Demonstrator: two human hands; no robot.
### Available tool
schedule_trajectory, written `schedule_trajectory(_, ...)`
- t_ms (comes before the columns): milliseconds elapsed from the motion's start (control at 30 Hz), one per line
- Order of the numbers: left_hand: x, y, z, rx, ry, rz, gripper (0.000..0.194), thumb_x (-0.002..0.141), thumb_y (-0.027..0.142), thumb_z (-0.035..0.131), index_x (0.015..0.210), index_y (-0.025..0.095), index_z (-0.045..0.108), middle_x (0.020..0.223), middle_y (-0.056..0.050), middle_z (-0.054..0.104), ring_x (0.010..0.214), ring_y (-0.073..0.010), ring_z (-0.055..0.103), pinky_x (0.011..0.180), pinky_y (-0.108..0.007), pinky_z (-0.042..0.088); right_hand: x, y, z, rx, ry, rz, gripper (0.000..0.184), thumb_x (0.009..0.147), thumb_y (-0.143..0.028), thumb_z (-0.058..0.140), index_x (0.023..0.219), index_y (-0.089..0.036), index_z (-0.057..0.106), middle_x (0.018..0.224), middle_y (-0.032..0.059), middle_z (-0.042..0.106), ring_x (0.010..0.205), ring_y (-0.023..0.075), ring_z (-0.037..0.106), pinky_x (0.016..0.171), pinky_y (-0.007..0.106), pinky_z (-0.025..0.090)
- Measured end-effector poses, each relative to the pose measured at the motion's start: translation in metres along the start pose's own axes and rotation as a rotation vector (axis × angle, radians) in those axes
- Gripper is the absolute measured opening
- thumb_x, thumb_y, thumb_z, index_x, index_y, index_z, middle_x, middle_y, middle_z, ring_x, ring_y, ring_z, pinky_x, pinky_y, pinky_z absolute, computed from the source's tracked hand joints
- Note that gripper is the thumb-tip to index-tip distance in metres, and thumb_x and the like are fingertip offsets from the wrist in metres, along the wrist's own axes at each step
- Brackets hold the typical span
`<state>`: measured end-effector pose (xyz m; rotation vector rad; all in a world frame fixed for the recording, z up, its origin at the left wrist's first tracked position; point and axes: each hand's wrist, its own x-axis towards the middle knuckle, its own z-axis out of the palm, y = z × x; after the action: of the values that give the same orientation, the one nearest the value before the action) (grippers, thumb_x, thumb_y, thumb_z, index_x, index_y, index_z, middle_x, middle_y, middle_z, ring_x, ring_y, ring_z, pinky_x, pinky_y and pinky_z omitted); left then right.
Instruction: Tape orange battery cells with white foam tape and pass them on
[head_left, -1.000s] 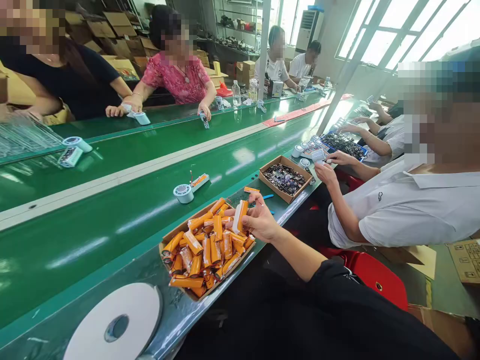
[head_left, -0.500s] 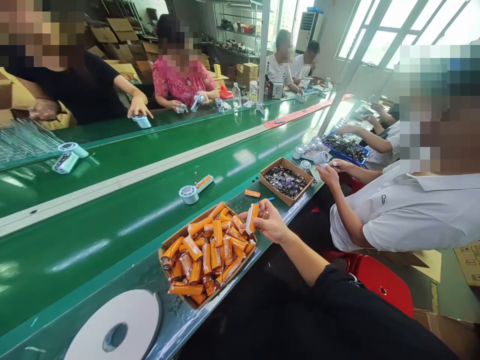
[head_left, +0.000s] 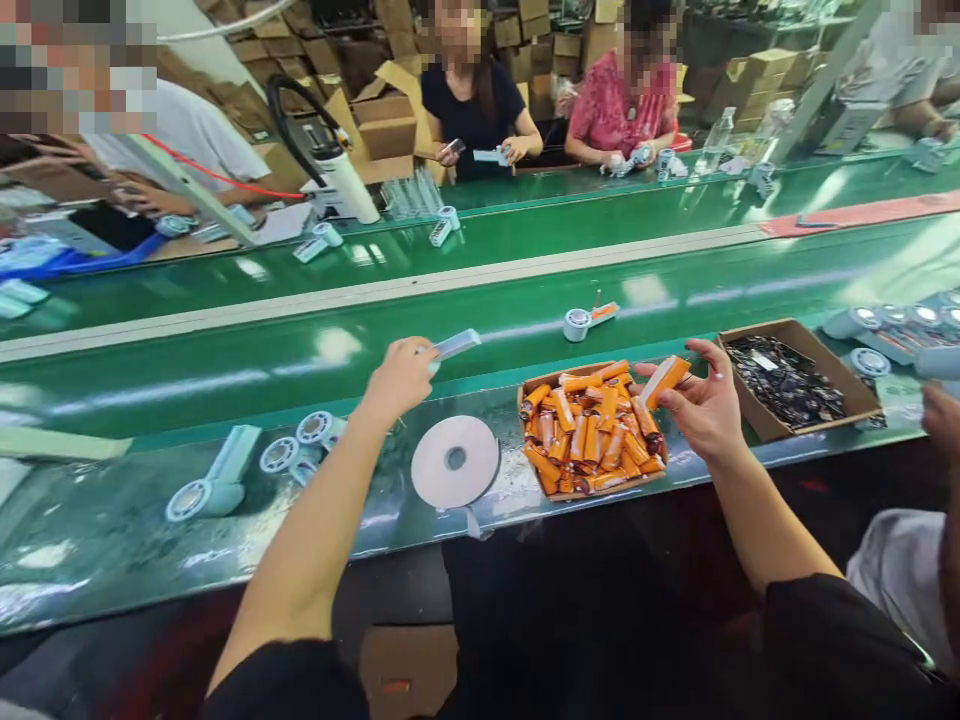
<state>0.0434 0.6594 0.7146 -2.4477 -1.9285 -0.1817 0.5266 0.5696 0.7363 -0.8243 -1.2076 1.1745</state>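
My left hand (head_left: 403,378) is closed around a pale blue handheld fan (head_left: 459,344); its handle sticks out to the right and its head is mostly hidden by the fingers. Between thumb and fingers of my right hand (head_left: 705,402) is an orange-wrapped battery (head_left: 666,380) with a white strip along one side. Just below it, a cardboard box (head_left: 592,494) is heaped with orange batteries (head_left: 589,430). A white tape roll (head_left: 427,465) lies flat on the bench, left of this box. Another handheld fan (head_left: 577,324) with an orange battery in its handle rests on the green belt.
Several pale blue fans (head_left: 214,480) lie on the left of the bench. On the right stands a box of small dark parts (head_left: 787,385), with more fans (head_left: 870,361) beyond. Co-workers sit across the belt (head_left: 510,290), and another person's hand (head_left: 941,430) shows at right.
The view has swung left, bringing my left hand into sight with a fan in its grasp. My right hand still holds the battery beside the battery box.
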Motion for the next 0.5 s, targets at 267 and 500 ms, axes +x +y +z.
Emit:
schedule_trajectory(267, 0.110, 0.015, 0.031, -0.189, -0.288, 0.091, 0.015, 0.078, 0.028, 0.074, 0.089, 0.025, 0.085, 0.139, -0.002, 0.079, 0.122, -0.0260, 0.071, 0.107, -0.033, 0.056, 0.089, 0.008, 0.059, -0.204, -0.334, -0.014, 0.057, 0.082, -0.048, 0.098, 0.127, -0.028, 0.069, 0.103, 0.0037, 0.083, 0.095, 0.0252, 0.084, 0.088, 0.043, 0.071)
schedule_trajectory(500, 0.121, 0.008, 0.028, -0.328, -0.294, -0.024, 0.030, 0.089, 0.042, 0.067, 0.106, 0.024, 0.083, 0.127, -0.004, 0.083, 0.111, -0.0215, 0.073, 0.090, -0.026, 0.053, 0.189, 0.057, 0.158, -0.950, -0.655, -0.008, 0.042, 0.098, -0.029, 0.079, 0.138, -0.024, 0.071, 0.101, 0.0028, 0.084, 0.088, 0.0204, 0.077, 0.083, 0.031, 0.059)
